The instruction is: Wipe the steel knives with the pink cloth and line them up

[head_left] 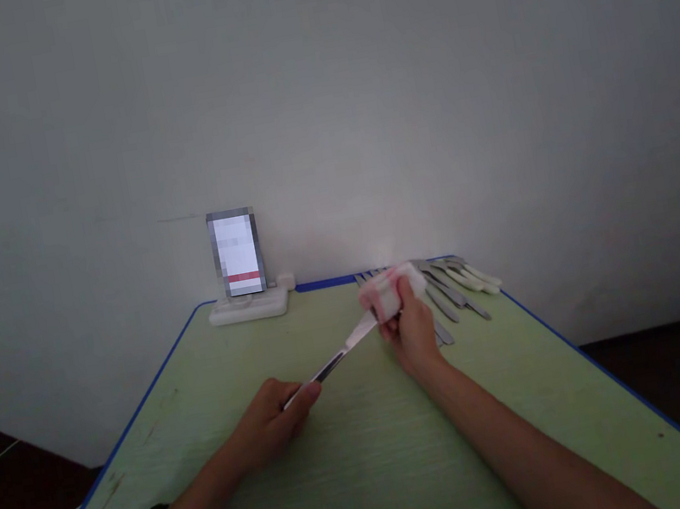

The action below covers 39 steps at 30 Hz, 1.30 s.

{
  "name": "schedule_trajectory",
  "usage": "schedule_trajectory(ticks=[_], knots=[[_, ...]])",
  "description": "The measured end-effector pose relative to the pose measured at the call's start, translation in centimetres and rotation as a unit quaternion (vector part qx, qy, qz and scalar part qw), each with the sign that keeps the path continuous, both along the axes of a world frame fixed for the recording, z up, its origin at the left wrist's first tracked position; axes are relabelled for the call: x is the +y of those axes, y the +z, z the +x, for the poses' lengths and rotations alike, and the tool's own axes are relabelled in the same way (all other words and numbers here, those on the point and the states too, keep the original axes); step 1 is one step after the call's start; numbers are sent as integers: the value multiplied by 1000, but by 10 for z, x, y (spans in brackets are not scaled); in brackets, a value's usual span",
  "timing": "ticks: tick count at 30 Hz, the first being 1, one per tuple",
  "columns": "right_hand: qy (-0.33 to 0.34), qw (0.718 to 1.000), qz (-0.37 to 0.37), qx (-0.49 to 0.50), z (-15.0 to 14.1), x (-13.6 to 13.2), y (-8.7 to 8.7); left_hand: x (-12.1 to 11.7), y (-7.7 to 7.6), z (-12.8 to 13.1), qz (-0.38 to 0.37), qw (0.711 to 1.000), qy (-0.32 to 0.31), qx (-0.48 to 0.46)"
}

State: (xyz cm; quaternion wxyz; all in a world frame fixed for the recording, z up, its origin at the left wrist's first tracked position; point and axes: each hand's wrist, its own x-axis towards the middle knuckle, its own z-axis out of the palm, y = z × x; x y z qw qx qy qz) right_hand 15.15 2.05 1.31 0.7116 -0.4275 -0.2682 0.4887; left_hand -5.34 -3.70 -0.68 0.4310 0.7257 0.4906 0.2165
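Observation:
A metal table knife (331, 365) slants up to the right above the table. My left hand (282, 415) is closed around its handle end. A pink and white cloth (379, 293) is folded over the far end of the blade, which it hides. My right hand (413, 325) grips the cloth there, thumb on top and fingers beneath. Just behind and right of my right hand lie several pieces of metal cutlery (458, 295), partly covered by the hand and cloth. Some pieces with white handles (474, 279) lie at the right of that group.
A light green table (353, 480) with a blue edge stands against a grey wall (316, 118). At the back left a phone with a blurred screen (239, 253) stands upright on a white base (248, 307). A small white block (286, 281) is beside it.

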Motion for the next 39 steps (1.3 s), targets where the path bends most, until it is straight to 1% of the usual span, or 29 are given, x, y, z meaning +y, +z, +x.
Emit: schedule_trajectory(ticks=[2,4,6,8,11,12,13,15,17,19,21,22,24,26,28,29,32,34,36,39], knots=[[-35,999,-1,8,6,4,2,-1,1,1,0,1000,-12,-2],[-31,999,13,-13,4,2,1,-2,1,2,-2,1000,-13,-4],[-12,998,25,-49,-4,-4,-3,-2,0,3,-8,1000,-5,-3],[17,996,18,-85,-16,-13,-8,-1,-2,4,-12,1000,5,-4],[125,985,-3,-123,-35,-28,-15,1,-4,3,-9,1000,15,-8],[151,980,-8,-130,-40,-32,-17,1,-4,3,-5,1000,17,-8],[168,977,-11,-134,-43,-34,-18,2,-4,3,0,1000,20,-6],[180,974,-13,-138,-44,-35,-20,2,-4,3,14,1000,24,6],[171,977,-13,-130,-39,-30,-19,2,-2,4,29,999,23,23],[144,984,-11,-105,-29,-21,-16,1,-2,4,47,998,11,40],[90,994,-5,-67,-17,-12,-11,0,-1,5,63,997,-10,50],[50,998,-1,-49,-11,-7,-8,0,-1,5,67,996,-21,53],[-13,999,0,-31,-1,0,-4,0,-1,4,67,996,-35,53],[-33,999,4,-31,1,2,-3,0,-1,5,56,997,-34,49],[-11,999,9,-51,-4,-3,-7,-1,-2,5,43,998,-25,45],[15,997,9,-69,-10,-7,-10,-1,-2,5,37,998,-19,42],[134,982,-16,-129,-31,-23,-20,0,-3,4,24,999,-2,28],[183,971,-17,-152,-42,-31,-25,1,-4,4,29,999,6,21],[197,968,-11,-154,-46,-34,-27,2,-3,4,36,999,11,23],[176,974,-6,-140,-39,-28,-25,2,-2,5,41,999,18,31]])
